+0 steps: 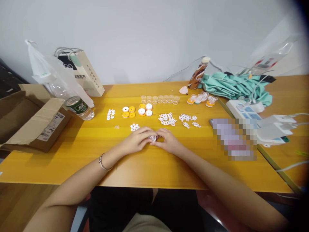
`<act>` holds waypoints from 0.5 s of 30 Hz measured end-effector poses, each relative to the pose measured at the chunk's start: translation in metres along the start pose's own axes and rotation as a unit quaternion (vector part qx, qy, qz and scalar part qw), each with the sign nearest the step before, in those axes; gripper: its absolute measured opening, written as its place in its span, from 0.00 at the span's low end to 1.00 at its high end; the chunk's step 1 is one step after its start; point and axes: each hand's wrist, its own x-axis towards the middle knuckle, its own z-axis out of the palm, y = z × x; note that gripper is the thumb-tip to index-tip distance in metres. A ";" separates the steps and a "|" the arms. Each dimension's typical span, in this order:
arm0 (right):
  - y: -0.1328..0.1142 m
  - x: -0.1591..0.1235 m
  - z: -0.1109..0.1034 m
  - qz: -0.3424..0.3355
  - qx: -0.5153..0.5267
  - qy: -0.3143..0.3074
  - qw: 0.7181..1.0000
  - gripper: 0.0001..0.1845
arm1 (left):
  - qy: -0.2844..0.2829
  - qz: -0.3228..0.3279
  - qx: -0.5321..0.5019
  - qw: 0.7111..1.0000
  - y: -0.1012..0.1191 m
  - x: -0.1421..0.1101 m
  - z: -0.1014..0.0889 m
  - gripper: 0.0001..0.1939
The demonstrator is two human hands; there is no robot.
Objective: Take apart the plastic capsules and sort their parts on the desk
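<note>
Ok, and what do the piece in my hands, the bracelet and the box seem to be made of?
Piece: probably glossy plastic; it looks see-through and catches light, though partly covered. Bracelet: likely polished metal, from its silvery shine. Box: cardboard, matte brown, with stiff folded flaps.

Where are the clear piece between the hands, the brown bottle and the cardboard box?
Clear piece [153, 138]: head view, its exposed round face.
Brown bottle [197, 76]: head view, middle of its body.
Cardboard box [32, 120]: head view, its open flap.
</note>
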 end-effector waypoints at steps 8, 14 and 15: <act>-0.009 -0.004 0.007 0.010 -0.027 0.024 0.999 0.13 | 0.118 -0.146 0.075 0.979 0.001 0.002 0.010 0.17; -0.008 -0.004 0.008 0.013 -0.014 0.023 1.000 0.11 | -0.043 -0.009 -0.037 0.998 0.004 0.001 -0.009 0.24; -0.007 -0.003 0.008 0.015 -0.016 0.025 0.999 0.12 | -0.060 0.010 -0.048 0.997 0.004 0.002 -0.010 0.20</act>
